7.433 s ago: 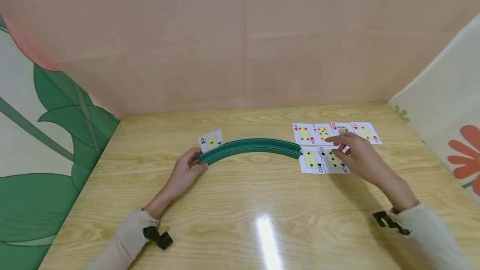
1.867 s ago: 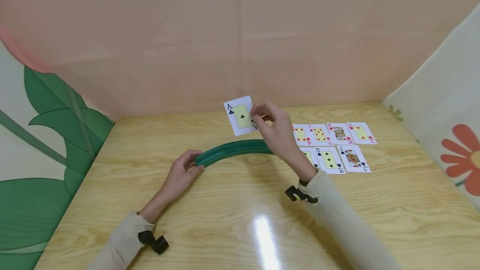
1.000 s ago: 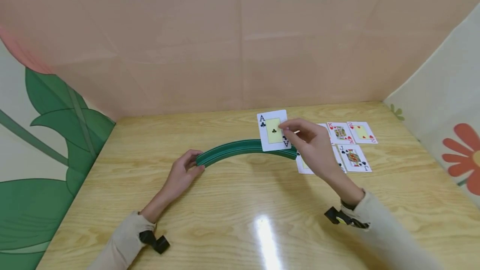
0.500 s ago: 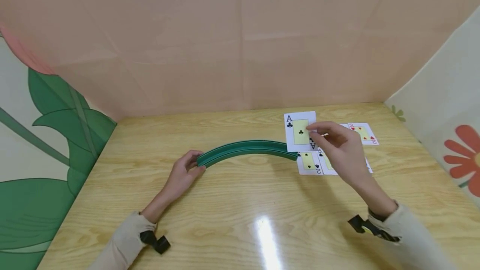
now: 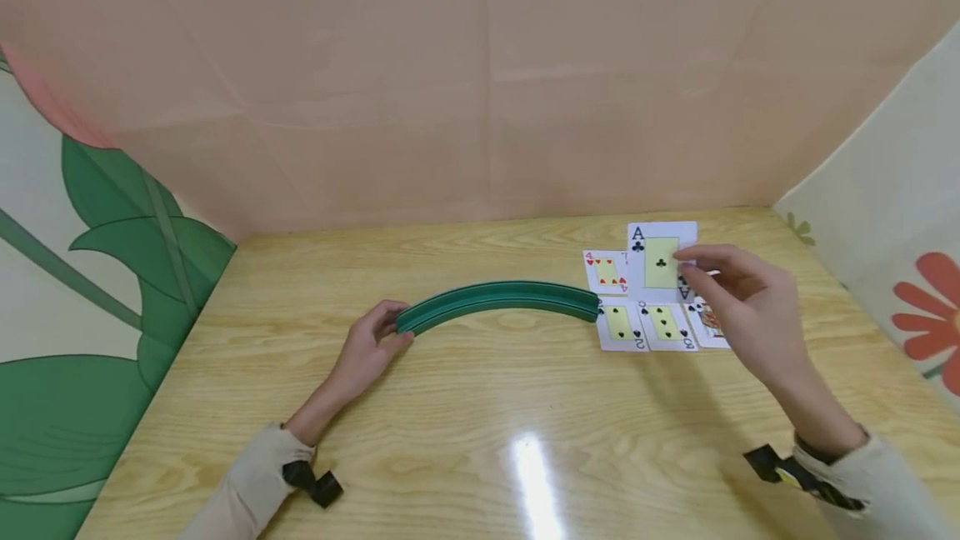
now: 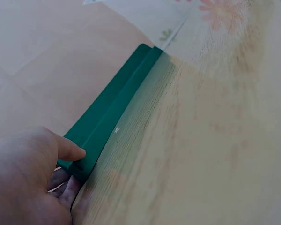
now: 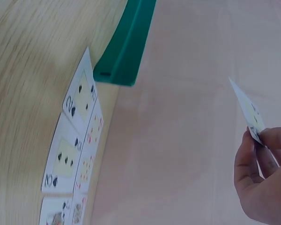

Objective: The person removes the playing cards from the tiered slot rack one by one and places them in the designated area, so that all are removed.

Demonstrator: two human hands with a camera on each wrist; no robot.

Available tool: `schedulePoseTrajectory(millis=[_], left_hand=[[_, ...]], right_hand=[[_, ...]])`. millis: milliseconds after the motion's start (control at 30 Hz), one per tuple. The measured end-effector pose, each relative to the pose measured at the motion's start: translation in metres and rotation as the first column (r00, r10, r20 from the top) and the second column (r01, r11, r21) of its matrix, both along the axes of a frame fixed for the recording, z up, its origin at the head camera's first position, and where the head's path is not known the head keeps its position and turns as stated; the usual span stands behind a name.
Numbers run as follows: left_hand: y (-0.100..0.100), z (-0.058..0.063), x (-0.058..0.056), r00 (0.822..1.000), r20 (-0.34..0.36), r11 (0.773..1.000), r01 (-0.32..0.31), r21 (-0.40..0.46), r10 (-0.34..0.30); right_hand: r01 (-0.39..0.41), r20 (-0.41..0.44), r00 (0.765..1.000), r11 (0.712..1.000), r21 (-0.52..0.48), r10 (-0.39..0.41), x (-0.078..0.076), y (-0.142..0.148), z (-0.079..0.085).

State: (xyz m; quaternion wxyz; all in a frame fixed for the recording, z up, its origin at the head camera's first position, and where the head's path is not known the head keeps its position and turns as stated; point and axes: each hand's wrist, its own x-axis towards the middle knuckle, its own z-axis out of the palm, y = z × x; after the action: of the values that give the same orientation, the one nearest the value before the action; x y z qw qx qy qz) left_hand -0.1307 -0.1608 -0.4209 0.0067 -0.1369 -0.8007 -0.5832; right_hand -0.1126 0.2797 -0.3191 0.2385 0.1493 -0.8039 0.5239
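Observation:
A curved green card holder (image 5: 498, 296) stands on the wooden table, with no card left in its slot. My left hand (image 5: 363, 352) grips its left end, the thumb against the near side. In the left wrist view, the thumb presses on the holder (image 6: 114, 105). My right hand (image 5: 750, 307) pinches an ace of clubs (image 5: 660, 261) by its right edge between thumb and fingers. The card is held above the laid-out cards, face towards me. In the right wrist view, the ace (image 7: 249, 110) is seen nearly edge-on, clear of the table.
Face-up cards lie in two rows right of the holder: a four of hearts (image 5: 604, 273) behind, and a two of spades (image 5: 621, 325), another spade card (image 5: 666, 330) and a jack (image 5: 709, 323) in front. The ace and my right hand hide the rest of the back row.
A jack of spades has joined the front row. The ace has left the holder's left end, and my right hand has carried it rightward over the cards. My left hand stays on the holder.

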Motion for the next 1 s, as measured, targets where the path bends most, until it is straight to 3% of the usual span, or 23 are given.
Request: schedulePoseTrajectory(millis=[333,533,1000], left_hand=[[0.000,0.002,0.002,1.000,-0.005,1.000,0.002,0.000,-0.002],[0.000,0.004,0.002,1.000,-0.011,1.000,0.001,0.001,-0.001],[0.000,0.001,0.001,1.000,0.002,1.000,-0.005,0.000,0.005]], right_hand=[[0.096,0.070,0.992,0.991,0.092,-0.103,0.005,0.029,0.017],[0.123,0.143,0.980,0.986,0.113,-0.139,-0.001,0.052,0.021],[0.130,0.277,0.939,0.955,0.266,-0.205,-0.019,0.106,-0.003]])
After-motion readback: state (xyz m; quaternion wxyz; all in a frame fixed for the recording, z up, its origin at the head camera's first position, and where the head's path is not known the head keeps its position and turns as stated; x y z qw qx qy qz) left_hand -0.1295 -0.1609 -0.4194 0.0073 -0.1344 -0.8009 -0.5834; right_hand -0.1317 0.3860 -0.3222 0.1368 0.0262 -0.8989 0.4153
